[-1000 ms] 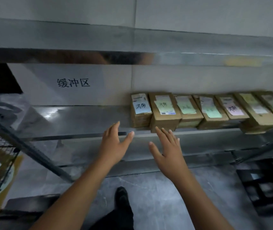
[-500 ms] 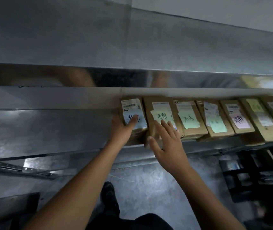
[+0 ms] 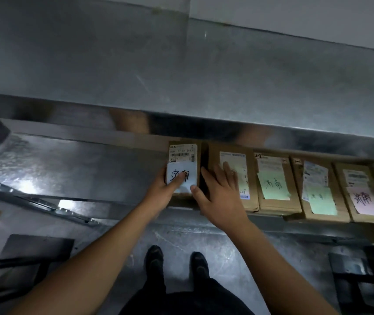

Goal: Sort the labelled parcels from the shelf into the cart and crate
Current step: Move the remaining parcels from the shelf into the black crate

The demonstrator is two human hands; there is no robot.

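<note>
Parcels (image 3: 274, 183) stand side by side on the shelf (image 3: 72, 164)'s right half, below an upper shelf (image 3: 181, 64).

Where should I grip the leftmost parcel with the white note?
Probably its two long side faces, coming from the front shelf edge. The leftmost parcel has bare shelf to its left, where the left hand sits; a gap separates it from the next parcel.

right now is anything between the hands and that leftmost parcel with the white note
Nothing visible is. The left hand already touches the leftmost parcel, thumb on its white note, and the right hand lies against its right side, reaching over the next parcel.
</note>
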